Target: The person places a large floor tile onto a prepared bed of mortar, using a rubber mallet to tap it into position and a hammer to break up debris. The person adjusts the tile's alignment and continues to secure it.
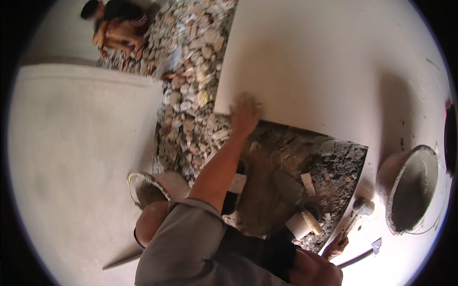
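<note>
My left hand reaches forward and lies on the near left corner of a large pale floor tile. Its fingers look spread flat, though slightly blurred. Down at the lower right, beside my knee, my right hand is closed round the handle of a mallet. The mallet's dull grey head points away from me, over the pale tiled floor. Between my arms lies a bed of wet grey-brown mortar, bordering the tile's near edge. A small pale strip rests on it.
Broken rubble fills a strip left of the tile. Mortar-crusted buckets stand at the right and left. A dark-handled tool lies below the mallet. Another person crouches at the far left, beside pale flooring.
</note>
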`<state>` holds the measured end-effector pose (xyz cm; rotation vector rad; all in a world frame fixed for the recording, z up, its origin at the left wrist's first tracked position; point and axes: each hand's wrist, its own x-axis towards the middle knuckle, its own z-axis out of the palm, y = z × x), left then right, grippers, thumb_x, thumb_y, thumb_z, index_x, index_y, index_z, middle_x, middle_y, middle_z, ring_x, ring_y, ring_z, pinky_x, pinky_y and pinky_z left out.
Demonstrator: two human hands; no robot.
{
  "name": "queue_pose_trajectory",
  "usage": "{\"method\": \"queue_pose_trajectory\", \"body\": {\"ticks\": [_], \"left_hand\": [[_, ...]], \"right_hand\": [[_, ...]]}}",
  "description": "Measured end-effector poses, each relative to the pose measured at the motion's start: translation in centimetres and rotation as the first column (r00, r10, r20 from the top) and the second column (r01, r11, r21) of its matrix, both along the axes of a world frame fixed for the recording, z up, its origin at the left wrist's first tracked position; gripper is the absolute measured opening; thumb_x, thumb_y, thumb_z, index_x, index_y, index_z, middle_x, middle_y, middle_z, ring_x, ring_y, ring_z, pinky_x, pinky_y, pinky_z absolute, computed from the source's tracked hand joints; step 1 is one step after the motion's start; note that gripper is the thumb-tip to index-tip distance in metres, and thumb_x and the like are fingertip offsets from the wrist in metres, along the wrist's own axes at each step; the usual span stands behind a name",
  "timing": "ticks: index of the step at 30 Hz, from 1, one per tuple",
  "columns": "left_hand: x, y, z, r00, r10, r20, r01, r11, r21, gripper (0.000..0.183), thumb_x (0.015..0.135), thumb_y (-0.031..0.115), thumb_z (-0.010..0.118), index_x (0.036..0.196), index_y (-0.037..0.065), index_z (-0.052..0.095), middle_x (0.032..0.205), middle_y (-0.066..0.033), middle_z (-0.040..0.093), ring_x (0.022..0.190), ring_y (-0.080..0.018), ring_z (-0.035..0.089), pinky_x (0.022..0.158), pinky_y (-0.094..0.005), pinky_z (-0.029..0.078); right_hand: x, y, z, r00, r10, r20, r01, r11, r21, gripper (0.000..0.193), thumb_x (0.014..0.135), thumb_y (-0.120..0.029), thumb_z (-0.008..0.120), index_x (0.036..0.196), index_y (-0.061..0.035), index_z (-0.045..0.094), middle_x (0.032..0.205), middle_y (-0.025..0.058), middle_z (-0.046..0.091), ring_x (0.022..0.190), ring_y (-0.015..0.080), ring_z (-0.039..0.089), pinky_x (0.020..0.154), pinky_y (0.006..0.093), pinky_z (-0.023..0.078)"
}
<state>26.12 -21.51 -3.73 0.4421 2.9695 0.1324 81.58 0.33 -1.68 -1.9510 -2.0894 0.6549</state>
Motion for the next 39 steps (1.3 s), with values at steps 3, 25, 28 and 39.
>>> {"method": "queue_pose_trajectory", "body": {"ticks": [3,25,28,39], "left_hand": [[1.9,2.9,-0.7,0.999,-0.051,0.007,0.05,0.996,0.069,0.063,0.098,0.048,0.037,0.145,0.006,0.033,0.154,-0.0173,0.024,0.143,-0.0356,0.018,0.114,-0.0558,0.013],[-12.0,-17.0,23.3,0.991,-0.027,0.134,0.034,0.998,-0.05,0.054,0.095,0.044,0.051,0.132,0.006,0.05,0.129,-0.0198,0.056,0.114,-0.0351,0.057,0.097,-0.0405,0.044],[-8.9,-18.2,18.1,0.976,0.122,0.179,-0.129,0.991,0.028,0.055,0.096,0.043,0.051,0.138,0.008,0.045,0.134,-0.0217,0.052,0.118,-0.0354,0.055,0.1,-0.0425,0.043],[-5.5,-22.4,8.3,0.904,0.296,0.307,-0.396,0.85,0.346,0.059,0.097,0.04,0.052,0.141,0.004,0.041,0.135,-0.0225,0.051,0.121,-0.0371,0.053,0.099,-0.0475,0.045]], "right_hand": [[0.7,1.3,-0.8,0.998,0.041,0.05,-0.046,0.995,0.092,0.038,0.091,-0.034,0.064,0.108,-0.0003,0.061,0.103,0.0146,0.068,0.089,0.0333,0.066,0.08,0.0395,0.052],[-10.0,-5.6,1.8,0.644,0.754,0.126,-0.743,0.657,-0.128,0.049,0.079,-0.039,0.069,0.117,-0.0095,0.059,0.118,0.0144,0.055,0.113,0.0355,0.048,0.096,0.0509,0.034],[-12.8,-6.6,1.9,0.615,0.786,0.068,-0.746,0.607,-0.275,0.044,0.077,-0.039,0.07,0.11,-0.0109,0.061,0.114,0.0148,0.055,0.11,0.0365,0.048,0.096,0.0519,0.033],[-18.0,-3.2,11.3,0.539,0.835,0.113,-0.688,0.514,-0.512,0.03,0.086,-0.034,0.06,0.085,-0.0046,0.055,0.075,0.0168,0.064,0.08,0.0383,0.063,0.071,0.0484,0.05]]}}
